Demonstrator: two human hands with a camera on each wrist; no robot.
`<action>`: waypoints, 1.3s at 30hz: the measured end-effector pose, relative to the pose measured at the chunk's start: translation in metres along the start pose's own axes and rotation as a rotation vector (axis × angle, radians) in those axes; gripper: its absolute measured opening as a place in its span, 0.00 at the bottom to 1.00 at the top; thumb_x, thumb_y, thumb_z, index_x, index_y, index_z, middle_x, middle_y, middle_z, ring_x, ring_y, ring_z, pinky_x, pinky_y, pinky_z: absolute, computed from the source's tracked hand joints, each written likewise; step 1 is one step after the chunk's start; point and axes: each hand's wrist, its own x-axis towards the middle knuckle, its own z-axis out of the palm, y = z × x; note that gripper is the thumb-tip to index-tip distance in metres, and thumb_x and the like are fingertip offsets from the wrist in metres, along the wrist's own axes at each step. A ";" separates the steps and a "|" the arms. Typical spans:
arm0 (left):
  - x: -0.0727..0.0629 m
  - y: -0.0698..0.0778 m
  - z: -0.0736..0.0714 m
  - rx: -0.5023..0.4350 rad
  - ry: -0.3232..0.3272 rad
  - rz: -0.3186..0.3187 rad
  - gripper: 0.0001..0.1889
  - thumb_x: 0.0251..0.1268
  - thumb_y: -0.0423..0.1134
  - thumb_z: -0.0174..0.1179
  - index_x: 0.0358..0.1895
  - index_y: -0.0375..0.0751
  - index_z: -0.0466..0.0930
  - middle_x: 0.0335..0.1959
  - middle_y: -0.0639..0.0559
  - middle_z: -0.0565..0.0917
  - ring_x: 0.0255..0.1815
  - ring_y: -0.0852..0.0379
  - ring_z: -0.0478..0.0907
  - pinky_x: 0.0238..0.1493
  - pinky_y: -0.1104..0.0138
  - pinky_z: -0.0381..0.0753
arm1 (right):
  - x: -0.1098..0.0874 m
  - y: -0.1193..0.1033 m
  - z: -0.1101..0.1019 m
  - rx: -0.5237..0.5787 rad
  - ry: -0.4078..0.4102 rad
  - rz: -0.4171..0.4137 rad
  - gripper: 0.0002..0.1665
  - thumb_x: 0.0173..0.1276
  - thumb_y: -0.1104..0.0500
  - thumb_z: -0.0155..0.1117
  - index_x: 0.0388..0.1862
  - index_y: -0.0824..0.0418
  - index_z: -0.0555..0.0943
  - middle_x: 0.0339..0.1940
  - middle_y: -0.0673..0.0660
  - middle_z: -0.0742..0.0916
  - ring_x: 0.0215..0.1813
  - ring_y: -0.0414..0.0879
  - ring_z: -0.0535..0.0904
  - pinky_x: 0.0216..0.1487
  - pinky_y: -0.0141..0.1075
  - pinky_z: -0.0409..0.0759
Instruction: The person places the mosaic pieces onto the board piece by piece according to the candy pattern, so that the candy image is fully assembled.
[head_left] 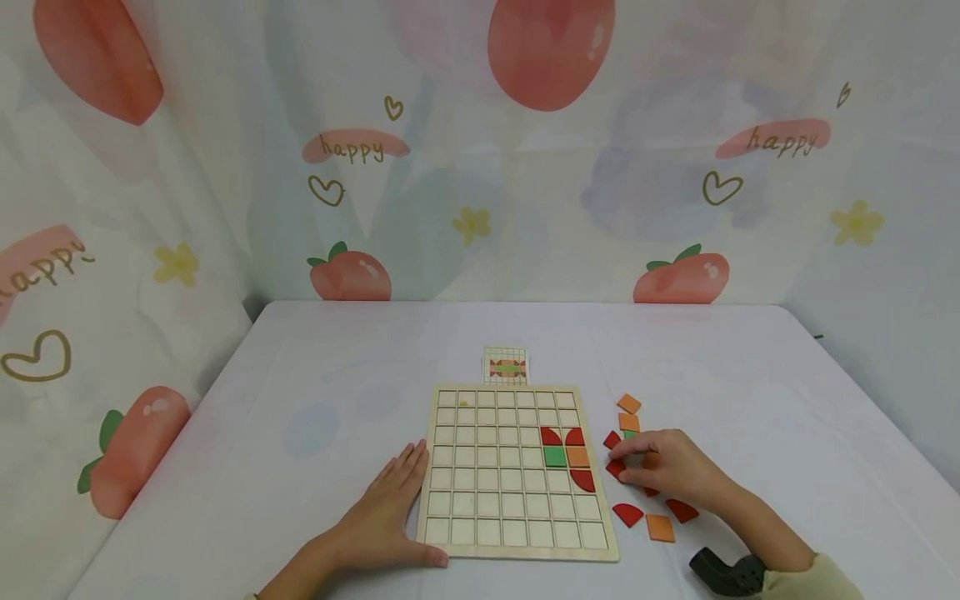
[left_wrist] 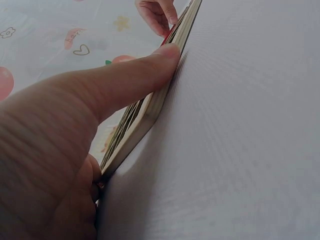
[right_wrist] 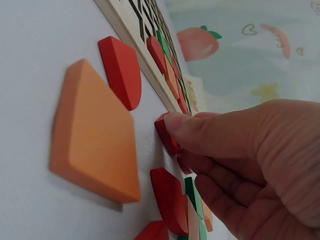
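My right hand (head_left: 667, 468) pinches a red quarter-circle tile (right_wrist: 167, 134) between thumb and fingers, just right of the wooden grid board (head_left: 525, 552). Flat along the board's left side lies my left hand (head_left: 378, 508), fingers straight, its thumb against the near edge at the corner. Near the board's right side, a green square tile (head_left: 555, 457) and an orange square tile (head_left: 577, 457) fill neighbouring cells. Two red quarter-circle tiles (head_left: 551, 436) sit in the row above them, and one more red tile (head_left: 582, 481) lies below the orange one.
Loose tiles lie right of the board: an orange square (head_left: 660, 527), red quarter-circles (head_left: 627, 515) and others partly hidden under my right hand. A small pattern card (head_left: 506, 367) touches the far edge. By my right forearm is a black curved object (head_left: 726, 573).
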 end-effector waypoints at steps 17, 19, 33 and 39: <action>0.000 0.000 0.001 0.008 -0.005 -0.003 0.65 0.38 0.77 0.55 0.72 0.33 0.39 0.74 0.45 0.40 0.72 0.51 0.34 0.68 0.53 0.40 | -0.005 0.002 -0.003 -0.003 -0.005 -0.063 0.15 0.53 0.55 0.72 0.41 0.54 0.84 0.38 0.45 0.84 0.39 0.42 0.75 0.36 0.31 0.77; 0.000 0.000 0.000 0.009 -0.006 -0.002 0.65 0.38 0.77 0.55 0.72 0.33 0.39 0.74 0.45 0.40 0.72 0.51 0.34 0.68 0.53 0.40 | -0.005 0.003 -0.003 0.000 -0.027 -0.097 0.14 0.54 0.57 0.71 0.41 0.54 0.84 0.39 0.46 0.84 0.41 0.42 0.76 0.40 0.32 0.77; 0.000 0.001 -0.001 0.007 -0.014 -0.010 0.65 0.38 0.77 0.55 0.72 0.32 0.39 0.73 0.45 0.40 0.72 0.51 0.33 0.68 0.53 0.39 | -0.004 0.009 -0.001 0.041 -0.036 -0.124 0.13 0.55 0.56 0.70 0.40 0.56 0.84 0.38 0.44 0.84 0.42 0.38 0.77 0.43 0.32 0.77; 0.000 0.000 -0.001 0.013 -0.009 -0.002 0.65 0.38 0.77 0.55 0.72 0.32 0.39 0.74 0.45 0.40 0.72 0.51 0.34 0.68 0.54 0.40 | -0.002 0.008 0.002 0.031 0.016 -0.161 0.15 0.55 0.55 0.70 0.40 0.59 0.84 0.37 0.45 0.85 0.38 0.38 0.77 0.37 0.31 0.78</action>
